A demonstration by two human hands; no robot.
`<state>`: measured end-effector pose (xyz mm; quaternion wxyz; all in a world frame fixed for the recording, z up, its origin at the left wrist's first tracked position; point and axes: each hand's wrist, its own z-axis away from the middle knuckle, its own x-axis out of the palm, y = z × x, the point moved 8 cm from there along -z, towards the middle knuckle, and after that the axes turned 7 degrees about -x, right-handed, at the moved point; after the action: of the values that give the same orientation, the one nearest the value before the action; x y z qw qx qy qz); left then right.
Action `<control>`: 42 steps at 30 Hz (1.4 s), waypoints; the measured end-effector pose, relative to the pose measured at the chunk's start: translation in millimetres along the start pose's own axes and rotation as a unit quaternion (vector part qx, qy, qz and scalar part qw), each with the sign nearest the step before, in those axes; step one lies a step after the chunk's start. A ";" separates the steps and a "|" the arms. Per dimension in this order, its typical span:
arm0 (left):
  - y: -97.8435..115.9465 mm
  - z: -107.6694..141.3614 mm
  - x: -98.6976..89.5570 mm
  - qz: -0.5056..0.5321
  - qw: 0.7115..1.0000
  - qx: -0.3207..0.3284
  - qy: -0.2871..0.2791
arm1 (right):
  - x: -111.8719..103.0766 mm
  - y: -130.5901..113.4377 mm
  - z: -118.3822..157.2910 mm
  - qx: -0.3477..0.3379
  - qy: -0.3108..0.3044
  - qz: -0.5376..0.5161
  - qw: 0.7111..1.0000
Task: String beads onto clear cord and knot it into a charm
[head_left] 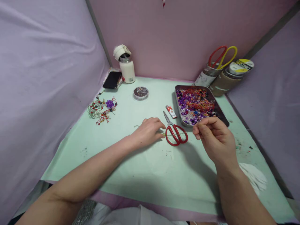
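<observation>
My left hand (150,132) is low over the table, its thumb and fingertips at a small yellowish piece on a thin cord (174,135). That cord runs right, across the handles of the red scissors (175,134), toward my right hand (212,134). The right hand is raised near the tray's front edge, thumb and index finger pinched on the cord, whose end is too fine to make out. A red and white lighter (171,112) lies behind the scissors. The metal tray (221,117) holds purple and clear beads (185,107) and tangled orange threads (202,104).
Beaded strings (97,109) lie at the left. Behind them are a phone (112,80) and an open white bottle (127,70). A round container (141,92) stands mid-table. Two jars (205,78) (226,82) stand back right; a white glove (253,178) lies front right.
</observation>
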<state>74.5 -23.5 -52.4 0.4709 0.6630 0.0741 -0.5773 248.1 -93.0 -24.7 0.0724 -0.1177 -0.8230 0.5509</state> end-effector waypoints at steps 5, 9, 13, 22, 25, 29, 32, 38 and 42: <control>3.6 -6.9 19.0 0.011 1.000 0.006 -0.016 | -4.2 -7.7 2.6 -0.015 0.021 -0.004 1.000; 0.1 -4.2 17.2 -0.006 1.000 0.003 -0.019 | -9.3 -17.6 2.1 -0.035 0.055 -0.008 0.998; -16.7 5.4 2.5 -0.027 1.000 -0.011 0.003 | -21.2 -27.4 -1.8 -0.069 0.124 -0.036 0.989; -48.2 25.9 -8.5 -0.005 1.000 0.000 0.024 | -25.6 -25.1 -6.1 -0.078 0.152 -0.072 0.983; -45.0 24.6 -2.9 -0.006 1.000 0.011 0.021 | -26.1 -26.7 -6.2 -0.093 0.157 -0.064 0.981; -39.3 18.7 -0.8 -0.017 0.999 0.017 0.026 | -27.2 -29.6 -7.2 -0.106 0.161 -0.059 0.979; -35.9 12.9 0.8 -0.021 0.999 0.029 0.021 | -28.1 -29.8 -7.4 -0.106 0.164 -0.055 0.979; -37.5 4.4 8.0 0.016 0.999 0.041 0.025 | -28.9 -28.3 -7.7 -0.105 0.166 -0.053 0.979; -46.0 8.0 -6.2 0.137 0.989 0.000 0.060 | -32.9 -29.6 -8.6 -0.115 0.188 -0.052 0.974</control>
<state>37.4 -1.3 -71.2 0.5401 0.7007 0.0103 -0.4661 278.5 -105.2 6.2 0.2402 -0.1833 -0.8575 0.4164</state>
